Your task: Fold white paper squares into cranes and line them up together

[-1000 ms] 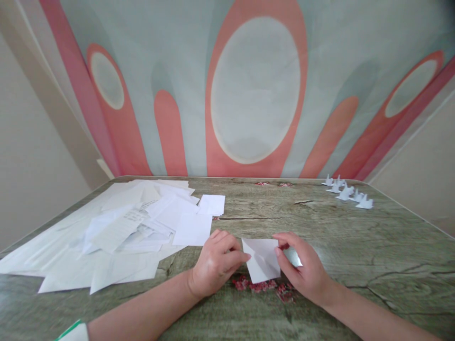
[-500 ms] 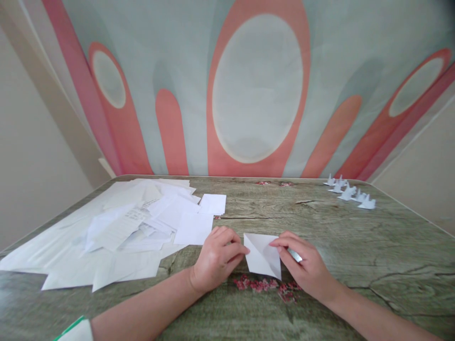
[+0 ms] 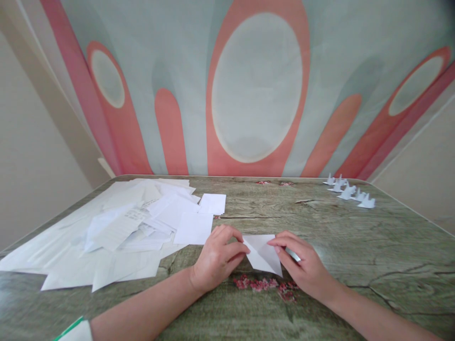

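Observation:
A small white sheet of paper (image 3: 263, 255) with a diagonal crease is held just above the table in front of me. My left hand (image 3: 223, 258) pinches its left edge between thumb and fingers. At the right edge, my right hand (image 3: 300, 260) grips the same sheet between thumb and index finger, the other fingers curled. The sheet looks slightly bent along the crease, its lower right corner pointing toward me.
A spread heap of white papers (image 3: 117, 265), some with writing, covers the table's left side. Beside it lies a small stack of white squares (image 3: 212, 203). Several folded paper figures (image 3: 347, 191) stand in a row at the back right. A patterned backdrop (image 3: 199, 94) rises behind the wood-grain table (image 3: 373, 251).
The sheet has tilted a little between my hands, its upper edge shifting slightly left and its lower corner rising a bit. Both hands keep their pinch almost in place.

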### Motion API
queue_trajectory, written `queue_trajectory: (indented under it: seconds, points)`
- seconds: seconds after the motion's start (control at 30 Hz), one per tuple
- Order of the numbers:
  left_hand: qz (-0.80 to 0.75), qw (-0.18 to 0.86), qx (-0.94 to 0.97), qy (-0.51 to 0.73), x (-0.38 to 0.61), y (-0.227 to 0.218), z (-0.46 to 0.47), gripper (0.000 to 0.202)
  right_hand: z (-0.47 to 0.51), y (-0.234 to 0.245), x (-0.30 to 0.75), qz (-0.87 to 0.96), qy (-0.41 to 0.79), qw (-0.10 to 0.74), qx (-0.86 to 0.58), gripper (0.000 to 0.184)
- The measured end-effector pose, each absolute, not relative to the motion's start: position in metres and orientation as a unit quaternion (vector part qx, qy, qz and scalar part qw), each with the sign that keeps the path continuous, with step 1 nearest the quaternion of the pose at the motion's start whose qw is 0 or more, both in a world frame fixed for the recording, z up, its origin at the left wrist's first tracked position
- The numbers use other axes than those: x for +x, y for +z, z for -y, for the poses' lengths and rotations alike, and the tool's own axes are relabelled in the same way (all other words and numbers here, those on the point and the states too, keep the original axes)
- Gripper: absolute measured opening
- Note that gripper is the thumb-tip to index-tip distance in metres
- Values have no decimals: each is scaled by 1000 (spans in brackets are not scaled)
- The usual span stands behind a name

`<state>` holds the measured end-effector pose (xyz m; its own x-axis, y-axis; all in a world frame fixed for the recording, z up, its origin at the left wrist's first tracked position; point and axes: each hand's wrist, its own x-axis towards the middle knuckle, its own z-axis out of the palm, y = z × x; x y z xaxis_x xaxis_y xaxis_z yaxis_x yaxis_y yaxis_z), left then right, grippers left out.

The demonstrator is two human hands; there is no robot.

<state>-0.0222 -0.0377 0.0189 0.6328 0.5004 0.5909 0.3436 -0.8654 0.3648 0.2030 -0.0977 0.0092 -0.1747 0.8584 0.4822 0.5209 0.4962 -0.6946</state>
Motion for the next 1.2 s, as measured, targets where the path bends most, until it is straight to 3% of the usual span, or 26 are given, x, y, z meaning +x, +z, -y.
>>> queue_trajectory:
  seconds: [0.33,0.7,0.97,1.2]
  points:
    - [-212,240,900,295,-20,10,35,16,96,6,204,768,184,421,-446,22]
    - [-195,87,938,274,-17,25,47,14,92,5,202,763,175,413,-466,22]
    - [-176,80,948,254,-17,12,41,13,88,-5,210,768,166,371,-496,32]
    - [-198,101,940,257,-18,7,37,14,82,-3,218,812,20,335,-478,34]
